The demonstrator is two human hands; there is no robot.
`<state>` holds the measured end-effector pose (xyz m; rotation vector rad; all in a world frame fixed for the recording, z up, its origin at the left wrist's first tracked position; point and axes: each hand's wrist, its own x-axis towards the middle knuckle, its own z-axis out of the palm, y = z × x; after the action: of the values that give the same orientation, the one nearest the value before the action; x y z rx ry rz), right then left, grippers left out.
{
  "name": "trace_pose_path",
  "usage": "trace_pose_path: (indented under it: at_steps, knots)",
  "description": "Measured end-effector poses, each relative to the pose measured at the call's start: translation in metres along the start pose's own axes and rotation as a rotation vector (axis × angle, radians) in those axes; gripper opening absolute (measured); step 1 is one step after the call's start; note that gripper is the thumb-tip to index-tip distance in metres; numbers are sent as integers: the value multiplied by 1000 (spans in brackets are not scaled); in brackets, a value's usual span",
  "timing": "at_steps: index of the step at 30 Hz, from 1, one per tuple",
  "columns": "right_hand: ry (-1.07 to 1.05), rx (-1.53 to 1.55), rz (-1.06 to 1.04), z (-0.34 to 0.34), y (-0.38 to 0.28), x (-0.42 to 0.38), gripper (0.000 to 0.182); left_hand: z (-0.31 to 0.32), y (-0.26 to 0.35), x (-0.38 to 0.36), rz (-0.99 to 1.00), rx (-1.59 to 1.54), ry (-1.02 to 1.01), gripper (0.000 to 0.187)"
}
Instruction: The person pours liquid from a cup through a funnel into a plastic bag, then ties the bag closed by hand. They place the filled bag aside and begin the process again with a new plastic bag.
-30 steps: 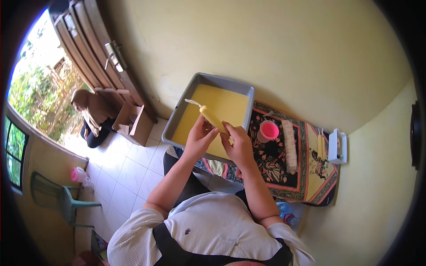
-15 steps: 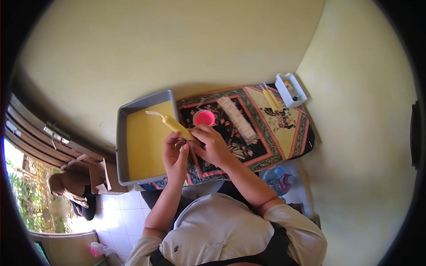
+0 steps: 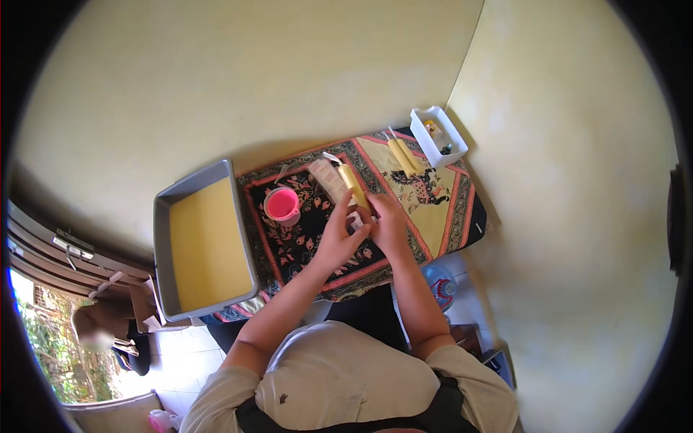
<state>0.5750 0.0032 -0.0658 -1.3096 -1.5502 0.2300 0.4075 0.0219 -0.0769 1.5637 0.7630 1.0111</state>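
A slim plastic tube bag filled with yellow liquid [image 3: 351, 182], its loose top end trailing, is held by both hands above the patterned cloth [image 3: 307, 256]. My left hand [image 3: 341, 237] has its fingers along the lower left side. My right hand [image 3: 388, 225] closes round the bottom end from the right. Beneath the bag lies a strip of pale printed packaging [image 3: 326, 177], partly covered by it and my hands. Left of my hands stands a pink funnel-like cup [image 3: 282, 205]. Two similar filled tube bags [image 3: 404, 156] lie at the far right of the cloth.
A grey tray [image 3: 244, 249] holding yellow liquid [image 3: 206, 242] stands at the table's left end. A white basket [image 3: 449, 148] with small items sits at the back right corner. A large water bottle [image 3: 440, 283] stands on the floor. Another person [image 3: 108, 321] is by the doorway.
Both hands have carried the filled tube bag rightward, from near the tray to over the packaging strip. The view has shifted too.
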Motion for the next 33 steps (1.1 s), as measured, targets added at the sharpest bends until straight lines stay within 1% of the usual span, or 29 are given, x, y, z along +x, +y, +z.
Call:
trace_pose_path:
  at_steps: [2, 5, 6, 9, 11, 13, 16, 19, 20, 22, 23, 24, 25, 26, 27, 28, 29, 31, 32, 33]
  knots:
    - [11, -37, 104, -11, 20, 5, 33, 19, -23, 25, -61, 38, -13, 94]
    - [-5, -172, 78, -27, 57, 21, 33, 39, -31, 71, -161, -72, -171, 93]
    - [-26, -234, 73, -30, 72, 28, 34, 53, -57, 87, -52, 13, -60, 93]
    - [-10, -375, 83, -36, 97, 44, 35, 71, -51, 125, -94, 235, -62, 89]
    - [0, -357, 118, -39, 106, 54, 33, 85, -78, 148, -68, 222, -30, 85]
    - [21, -348, 132, -35, 133, 60, 32, 96, -80, 163, -42, 182, 38, 78]
    - [61, -363, 114, -30, 152, 64, 27, 101, -76, 174, -98, 227, 35, 58]
    - [61, -358, 101, -27, 158, 64, 22, 102, -85, 180, -140, 252, 1, 76]
    - [87, -333, 84, -25, 158, 61, 20, 102, -91, 181, -100, 264, 6, 68]
    - [126, -272, 48, -20, 168, 59, 17, 106, -119, 191, -94, 213, -11, 60]
    - [104, 46, 247, -19, 165, 62, 19, 108, -128, 192, -97, 188, -8, 56]
    - [145, 354, 451, -18, 161, 64, 24, 108, -118, 190, -116, 238, 9, 53]
    - [269, 831, 680, -16, 126, 68, 21, 108, -107, 190, -135, 293, 27, 50]
    - [253, 867, 691, -17, 115, 70, 20, 111, -111, 190, -76, 249, 59, 52]
    - [259, 832, 655, -15, 114, 69, 21, 114, -118, 191, -10, 210, 83, 54]
    - [277, 831, 619, -11, 123, 67, 24, 113, -118, 193, 15, 231, 91, 57]
    - [241, 680, 544, -12, 134, 63, 19, 113, -118, 191, 39, 247, 91, 59]
    - [30, -280, 168, -21, 148, 57, 13, 115, -119, 183, 106, 336, 175, 62]
    - [56, -349, 96, -21, 156, 57, 14, 115, -119, 180, 142, 376, 209, 63]
    - [85, -423, 26, -19, 166, 55, 16, 110, -110, 173, 132, 340, 181, 63]
